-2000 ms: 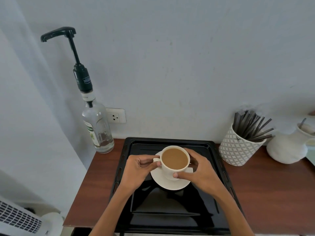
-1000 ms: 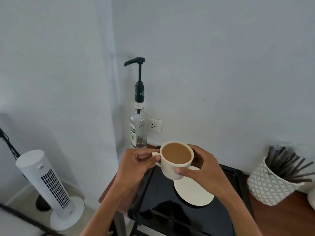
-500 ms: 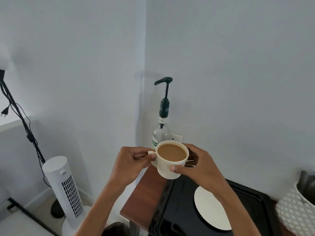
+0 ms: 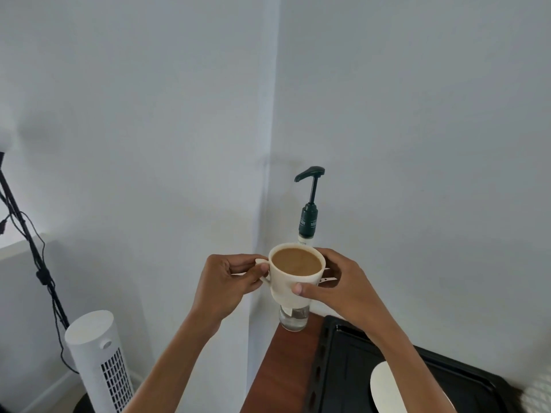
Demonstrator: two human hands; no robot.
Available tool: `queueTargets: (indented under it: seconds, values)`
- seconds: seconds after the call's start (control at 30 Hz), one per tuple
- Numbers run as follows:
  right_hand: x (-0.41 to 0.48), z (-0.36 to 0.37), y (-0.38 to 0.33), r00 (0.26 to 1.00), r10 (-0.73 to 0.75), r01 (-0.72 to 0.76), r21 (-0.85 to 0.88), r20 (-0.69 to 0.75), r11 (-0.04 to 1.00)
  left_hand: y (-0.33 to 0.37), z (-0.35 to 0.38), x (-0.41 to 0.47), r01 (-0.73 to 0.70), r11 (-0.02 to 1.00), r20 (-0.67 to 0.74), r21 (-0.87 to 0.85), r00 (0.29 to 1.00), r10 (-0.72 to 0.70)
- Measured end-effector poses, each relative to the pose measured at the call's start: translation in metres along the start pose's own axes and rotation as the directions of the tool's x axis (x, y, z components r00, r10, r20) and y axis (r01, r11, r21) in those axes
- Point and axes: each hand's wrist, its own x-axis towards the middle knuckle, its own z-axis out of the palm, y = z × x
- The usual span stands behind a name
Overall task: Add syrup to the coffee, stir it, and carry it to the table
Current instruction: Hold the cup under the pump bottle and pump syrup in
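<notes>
- The left hand [image 4: 226, 281] pinches the small looped handle of the cup [image 4: 286, 289], with thumb and curled fingers closed on it.
- The right hand [image 4: 340, 286] wraps the opposite side of the cup, its thumb tip pressed flat on the front wall and its fingers bent round the back.
- The cup is smooth, cream-white ceramic, rounded and tapering toward its base. It is held upright in the air, clear of any surface, in front of the bench's back left corner.
- The coffee [image 4: 296, 260] inside is milky brown and sits a little below the rim.
- Directly behind the cup stands the syrup bottle [image 4: 308, 223], with a clear glass body, a dark green collar and a thin stem ending in a hooked pump spout. The cup hides its middle.
- A pale shape between the right fingers may be a wall socket, but too little shows to tell.
- The bench [image 4: 286, 371] is reddish-brown wood and the bottle stands at its back left corner.
- A glossy black tray [image 4: 343, 371] with a raised rim lies on the bench.
- A flat white round saucer [image 4: 384, 389] rests in the tray.
- On the floor to the left stands a white cylindrical tower fan [image 4: 98, 362] with a slotted grille.
- Beside the fan is a black stand [image 4: 29, 242] trailing a cable.
</notes>
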Motion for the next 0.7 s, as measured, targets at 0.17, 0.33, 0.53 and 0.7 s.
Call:
queueTargets:
  seconds: [0.17,0.33,0.53,0.7]
  values:
    - [0.016,0.001,-0.003,1.000,-0.001,0.001,-0.027,0.005,1.000,-0.001,-0.005,0.019,0.011,0.999,0.024,-0.053,1.000,-0.010]
    - [0.032,-0.001,-0.008,1.000,0.008,-0.008,-0.022,0.014,1.000,0.001,-0.007,0.036,-0.004,0.998,0.037,-0.065,0.999,0.006]
    - [0.046,-0.030,-0.022,0.972,0.147,-0.103,-0.235,0.181,0.967,0.005,-0.011,0.055,0.010,0.992,0.032,-0.128,0.999,-0.006]
    - [0.081,-0.073,-0.054,0.989,0.027,-0.084,-0.404,-0.146,0.911,0.008,-0.019,0.067,0.012,0.988,0.037,-0.155,0.999,-0.006]
